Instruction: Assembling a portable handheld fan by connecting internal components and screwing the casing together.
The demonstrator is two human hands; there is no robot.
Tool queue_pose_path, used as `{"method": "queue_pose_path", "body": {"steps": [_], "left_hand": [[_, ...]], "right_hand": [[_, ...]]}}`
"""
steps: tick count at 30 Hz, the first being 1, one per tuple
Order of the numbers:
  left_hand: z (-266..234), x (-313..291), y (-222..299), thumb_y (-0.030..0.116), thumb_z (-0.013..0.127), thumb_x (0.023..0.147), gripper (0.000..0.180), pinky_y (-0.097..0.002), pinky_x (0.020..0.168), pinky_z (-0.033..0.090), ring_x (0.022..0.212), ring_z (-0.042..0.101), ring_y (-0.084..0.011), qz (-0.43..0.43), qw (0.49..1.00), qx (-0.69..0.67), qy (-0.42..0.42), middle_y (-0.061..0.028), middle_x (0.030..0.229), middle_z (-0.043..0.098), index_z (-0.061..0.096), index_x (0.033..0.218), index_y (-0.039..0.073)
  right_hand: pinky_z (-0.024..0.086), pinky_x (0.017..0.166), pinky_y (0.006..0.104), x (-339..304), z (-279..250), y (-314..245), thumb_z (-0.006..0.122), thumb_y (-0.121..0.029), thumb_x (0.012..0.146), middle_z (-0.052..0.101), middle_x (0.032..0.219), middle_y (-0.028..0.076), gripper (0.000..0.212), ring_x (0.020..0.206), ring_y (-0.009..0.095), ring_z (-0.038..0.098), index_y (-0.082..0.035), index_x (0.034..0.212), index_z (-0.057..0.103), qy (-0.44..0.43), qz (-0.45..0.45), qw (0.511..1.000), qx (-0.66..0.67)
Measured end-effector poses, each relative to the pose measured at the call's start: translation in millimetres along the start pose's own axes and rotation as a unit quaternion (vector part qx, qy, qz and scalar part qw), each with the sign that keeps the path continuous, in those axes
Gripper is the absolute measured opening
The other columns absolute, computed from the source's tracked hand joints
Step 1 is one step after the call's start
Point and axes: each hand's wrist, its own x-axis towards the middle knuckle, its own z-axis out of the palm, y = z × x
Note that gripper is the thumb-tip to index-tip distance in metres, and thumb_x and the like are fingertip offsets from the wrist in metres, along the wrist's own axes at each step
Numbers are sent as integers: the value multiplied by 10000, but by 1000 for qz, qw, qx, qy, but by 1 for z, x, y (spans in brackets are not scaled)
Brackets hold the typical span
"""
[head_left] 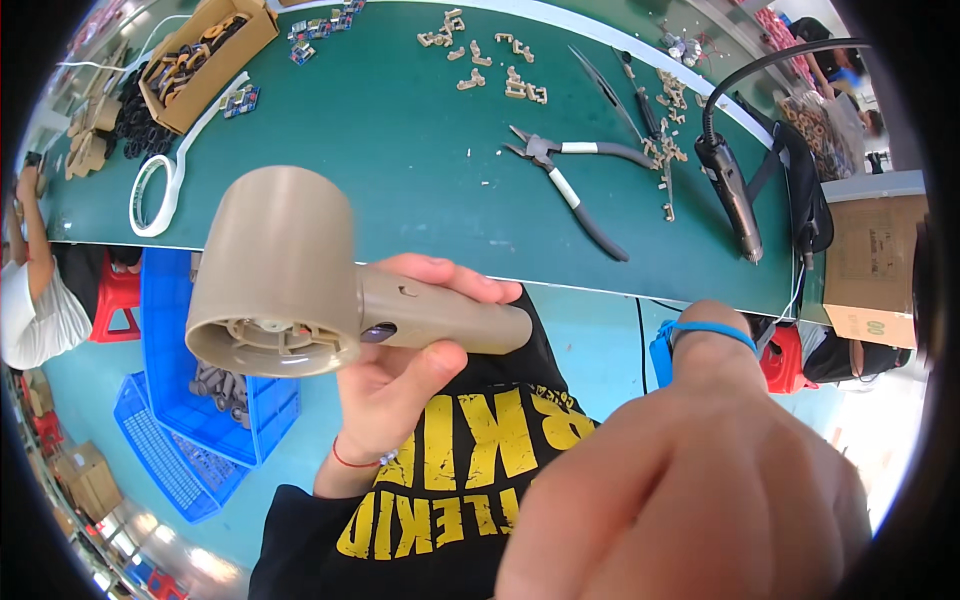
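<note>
My left hand [395, 392] is closed around the handle of a beige hair dryer body [275, 250], thumb in front and fingers behind. Its wide cylinder points down at the left, showing a spoked ring inside the open end. The handle runs to the right and has a small slot and a dark oval spot near the cylinder. Close to the camera, my right hand [690, 500] fills the lower right, back side showing, with a blue band [700, 335] at its wrist. The fingers of that hand are out of the picture.
On the green bench [400, 170] lie cutting pliers [560, 165], tweezers [605, 90], small beige parts [525, 88] and a tape roll [153, 195]. An electric screwdriver [730, 195] stands at the right. Blue crates [215, 420] sit below left; another person [40, 290] is far left.
</note>
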Motion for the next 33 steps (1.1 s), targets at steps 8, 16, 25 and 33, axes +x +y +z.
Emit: {"method": "queue_pose_path", "body": {"steps": [8, 16, 25, 33], "left_hand": [[-14, -12, -4, 163, 711, 888, 494, -535, 1063, 396, 1236, 528, -411, 28, 999, -5, 39, -256, 1244, 591, 444, 1268, -6], [-12, -21, -6, 161, 731, 865, 427, -420, 1050, 411, 1246, 507, -321, 38, 988, 135, 62, -217, 1327, 507, 530, 1213, 16], [-20, -20, 14, 443, 672, 888, 693, -392, 1040, 421, 1241, 529, -270, -161, 984, 61, 36, -191, 1338, 528, 455, 1359, -17], [-37, -3, 38, 70, 812, 731, 685, -385, 1034, 422, 1263, 520, -277, -88, 894, 393, 197, -165, 1333, 545, 475, 1327, 43]], "right_hand": [[480, 605, 313, -4, 51, -22, 750, -79, 734, 621, 937, 81, 344, 724, 249, 622, -18, 1038, 600, -24, -38, 998, -43], [501, 637, 394, -25, 58, 0, 798, -182, 739, 621, 990, 127, 523, 752, 326, 625, -9, 1170, 556, -157, 124, 977, -77], [496, 607, 289, -35, 55, 7, 766, -232, 841, 676, 859, 96, 388, 698, 193, 667, -22, 1120, 598, -120, 260, 949, 135], [485, 527, 233, -23, 38, 4, 651, -165, 935, 691, 829, 67, 291, 629, 100, 628, 8, 1164, 601, -140, 422, 866, 228]]}}
